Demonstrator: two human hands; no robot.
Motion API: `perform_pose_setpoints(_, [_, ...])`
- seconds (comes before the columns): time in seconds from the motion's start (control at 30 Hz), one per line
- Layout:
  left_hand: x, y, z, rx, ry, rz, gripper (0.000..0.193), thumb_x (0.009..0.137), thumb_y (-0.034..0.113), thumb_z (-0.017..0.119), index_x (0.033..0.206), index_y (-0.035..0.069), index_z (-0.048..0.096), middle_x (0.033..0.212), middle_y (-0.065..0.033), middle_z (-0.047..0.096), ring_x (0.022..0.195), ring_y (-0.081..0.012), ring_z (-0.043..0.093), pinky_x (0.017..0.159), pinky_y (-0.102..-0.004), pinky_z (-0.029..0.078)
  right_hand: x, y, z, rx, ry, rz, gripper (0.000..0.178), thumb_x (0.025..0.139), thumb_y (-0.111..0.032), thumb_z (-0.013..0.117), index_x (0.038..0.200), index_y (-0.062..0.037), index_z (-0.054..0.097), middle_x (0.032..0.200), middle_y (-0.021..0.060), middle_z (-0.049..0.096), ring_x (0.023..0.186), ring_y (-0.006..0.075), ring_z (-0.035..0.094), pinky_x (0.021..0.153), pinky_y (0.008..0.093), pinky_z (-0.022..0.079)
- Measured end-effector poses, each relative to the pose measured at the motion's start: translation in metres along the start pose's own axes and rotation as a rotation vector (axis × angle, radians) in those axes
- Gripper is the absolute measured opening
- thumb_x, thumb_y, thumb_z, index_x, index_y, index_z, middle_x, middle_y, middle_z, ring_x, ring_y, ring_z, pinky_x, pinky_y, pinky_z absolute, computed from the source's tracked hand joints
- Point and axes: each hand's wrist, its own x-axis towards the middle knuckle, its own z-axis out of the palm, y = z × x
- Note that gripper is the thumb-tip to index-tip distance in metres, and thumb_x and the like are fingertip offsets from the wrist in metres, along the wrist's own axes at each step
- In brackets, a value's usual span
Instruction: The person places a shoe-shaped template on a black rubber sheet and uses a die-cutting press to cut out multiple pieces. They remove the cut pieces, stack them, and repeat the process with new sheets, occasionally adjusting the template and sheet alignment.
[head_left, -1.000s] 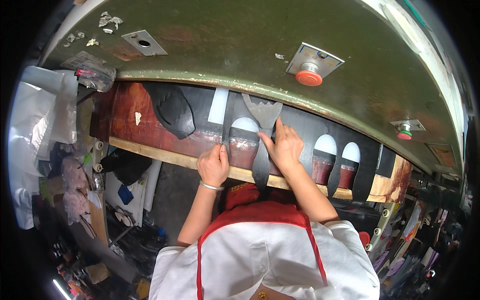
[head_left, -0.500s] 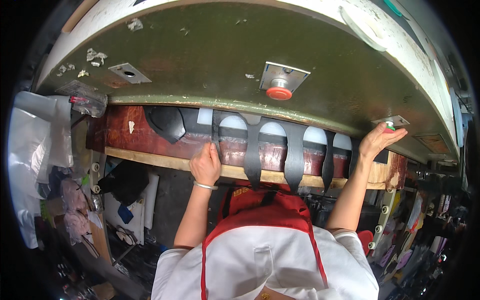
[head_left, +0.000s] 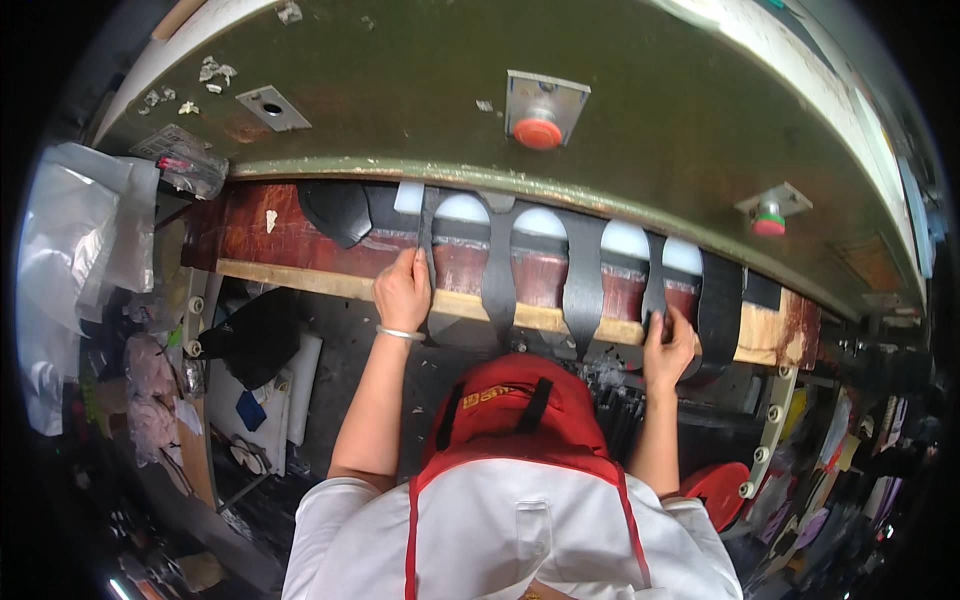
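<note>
Right hand (head_left: 670, 352) dropped from green button (head_left: 769, 222) — it and left hand (head_left: 403, 290) pinch black strips (head_left: 654, 275) pointing lengthwise bodyward

"How is the left hand (head_left: 401, 292)?"

"Curled, thumb up alongside the bent fingers (head_left: 386, 290), with the left forearm (head_left: 368, 415) reaching forward."

"And the right hand (head_left: 672, 352)?"

"Lower, thumb and fingertips pointing forward, slightly parted, the right forearm (head_left: 655, 440) nearly straight behind the wrist (head_left: 661, 392)."
</note>
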Motion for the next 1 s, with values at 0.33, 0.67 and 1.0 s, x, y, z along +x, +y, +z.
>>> perform_pose_setpoints(0.33, [-0.068,-0.002,-0.037,0.02,-0.068,-0.028,0.026,0.095,0.022,0.052,0.078,0.003,0.057,0.063,-0.0226,0.058,0.064,-0.0437,0.058,0.057,-0.0531,0.042,-0.033,-0.012,-0.038,0.237,0.111,0.161,0.013,0.09,-0.007,0.061,0.099,0.0001,0.067,0.087,0.0135,0.067,0.082,0.0239,0.066,0.076,0.0332,0.051])
perform_pose_setpoints(0.67, [-0.172,-0.001,-0.096,0.192,-0.27,-0.196,0.029,0.092,0.031,0.057,0.094,0.002,0.057,0.062,-0.0232,0.06,0.058,-0.0419,0.06,0.054,-0.0522,0.045,-0.072,-0.21,0.073,0.338,-0.486,-0.233,0.106,0.057,-0.021,0.086,0.147,-0.013,0.03,0.141,0.035,0.02,0.134,0.0538,0.015,0.11,0.0539,0.027])
perform_pose_setpoints(1.0, [-0.244,-0.01,-0.125,0.13,-0.24,-0.106,0.022,0.086,0.026,0.065,0.083,0.005,0.058,0.059,-0.014,0.057,0.053,-0.0341,0.057,0.053,-0.0432,0.045,-0.1,-0.182,0.011,1.063,-0.605,0.113,0.1,0.058,-0.004,0.085,0.144,-0.0043,0.032,0.137,0.0176,0.043,0.128,0.0297,0.043,0.106,0.0376,0.038])
